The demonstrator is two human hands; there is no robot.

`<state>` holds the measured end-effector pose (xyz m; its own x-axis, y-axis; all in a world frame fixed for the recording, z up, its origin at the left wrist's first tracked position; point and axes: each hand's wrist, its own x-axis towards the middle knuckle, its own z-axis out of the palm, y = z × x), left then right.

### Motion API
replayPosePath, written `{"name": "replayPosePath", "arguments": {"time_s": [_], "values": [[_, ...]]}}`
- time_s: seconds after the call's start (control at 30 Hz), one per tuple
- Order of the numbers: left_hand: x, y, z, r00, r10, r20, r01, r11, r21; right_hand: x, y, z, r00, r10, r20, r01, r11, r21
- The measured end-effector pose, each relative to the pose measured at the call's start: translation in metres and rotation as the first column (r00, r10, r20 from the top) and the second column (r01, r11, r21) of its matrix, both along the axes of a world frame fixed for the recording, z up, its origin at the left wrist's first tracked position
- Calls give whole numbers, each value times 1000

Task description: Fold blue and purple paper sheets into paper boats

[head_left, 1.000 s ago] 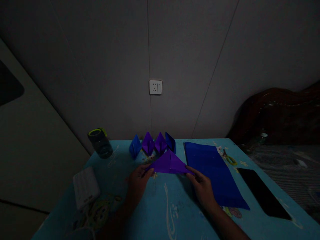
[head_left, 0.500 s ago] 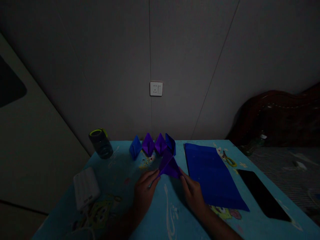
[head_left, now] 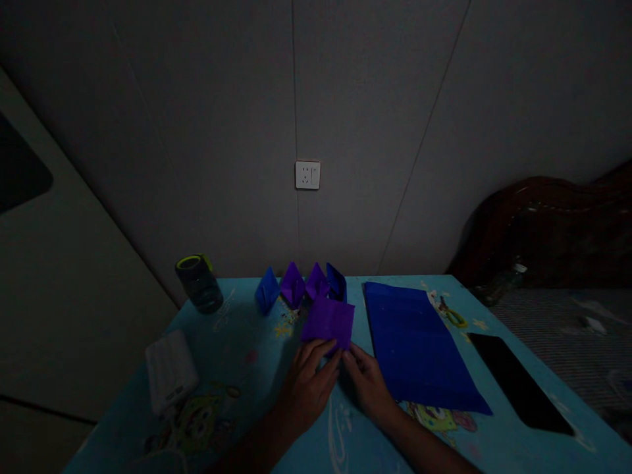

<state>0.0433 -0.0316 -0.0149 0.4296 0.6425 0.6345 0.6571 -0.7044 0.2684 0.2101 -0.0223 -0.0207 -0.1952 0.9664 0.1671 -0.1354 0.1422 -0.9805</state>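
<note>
A purple folded paper (head_left: 328, 320) lies on the light blue table (head_left: 257, 401), now a small square shape. My left hand (head_left: 309, 385) and my right hand (head_left: 366, 385) meet at its near edge, fingertips pressing on that edge. Both hands have their fingers drawn together on the paper. Behind it stand several folded paper boats (head_left: 301, 286), blue and purple, in a row by the wall.
A stack of dark blue paper (head_left: 417, 345) lies right of the hands. A black phone (head_left: 518, 382) and small scissors (head_left: 451, 315) lie further right. A dark cup with a green rim (head_left: 198, 283) and a white box (head_left: 170, 370) sit at the left. A bed is at the right.
The purple paper went from a wide triangle to a small square as my hands brought its two corners together toward the middle.
</note>
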Motion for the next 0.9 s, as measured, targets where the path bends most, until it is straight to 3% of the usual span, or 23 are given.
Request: {"name": "replayPosePath", "arguments": {"time_s": [0.13,0.23,0.37,0.47,0.6,0.8,0.9], "values": [[-5,3,-5,985,62,163,-55,997,-46,2,4,3,992,-63,-108,51,992,-112],[-8,8,-7,889,194,414,-119,973,-200,3,3,2,985,-44,-168,12,982,-189],[-7,15,-3,657,284,698,130,870,-476,1,1,3,994,-58,-97,39,983,-180],[-6,15,2,575,382,723,212,784,-583,-1,-1,4,1000,11,7,-10,996,-87],[-11,17,3,570,445,691,191,746,-638,0,-4,2,986,86,142,-87,996,4],[-23,26,-2,555,497,667,234,676,-698,21,-3,-5,944,-85,319,31,985,171],[-26,28,-3,559,483,674,308,634,-709,32,-3,-2,900,-80,429,-34,967,253]]}}
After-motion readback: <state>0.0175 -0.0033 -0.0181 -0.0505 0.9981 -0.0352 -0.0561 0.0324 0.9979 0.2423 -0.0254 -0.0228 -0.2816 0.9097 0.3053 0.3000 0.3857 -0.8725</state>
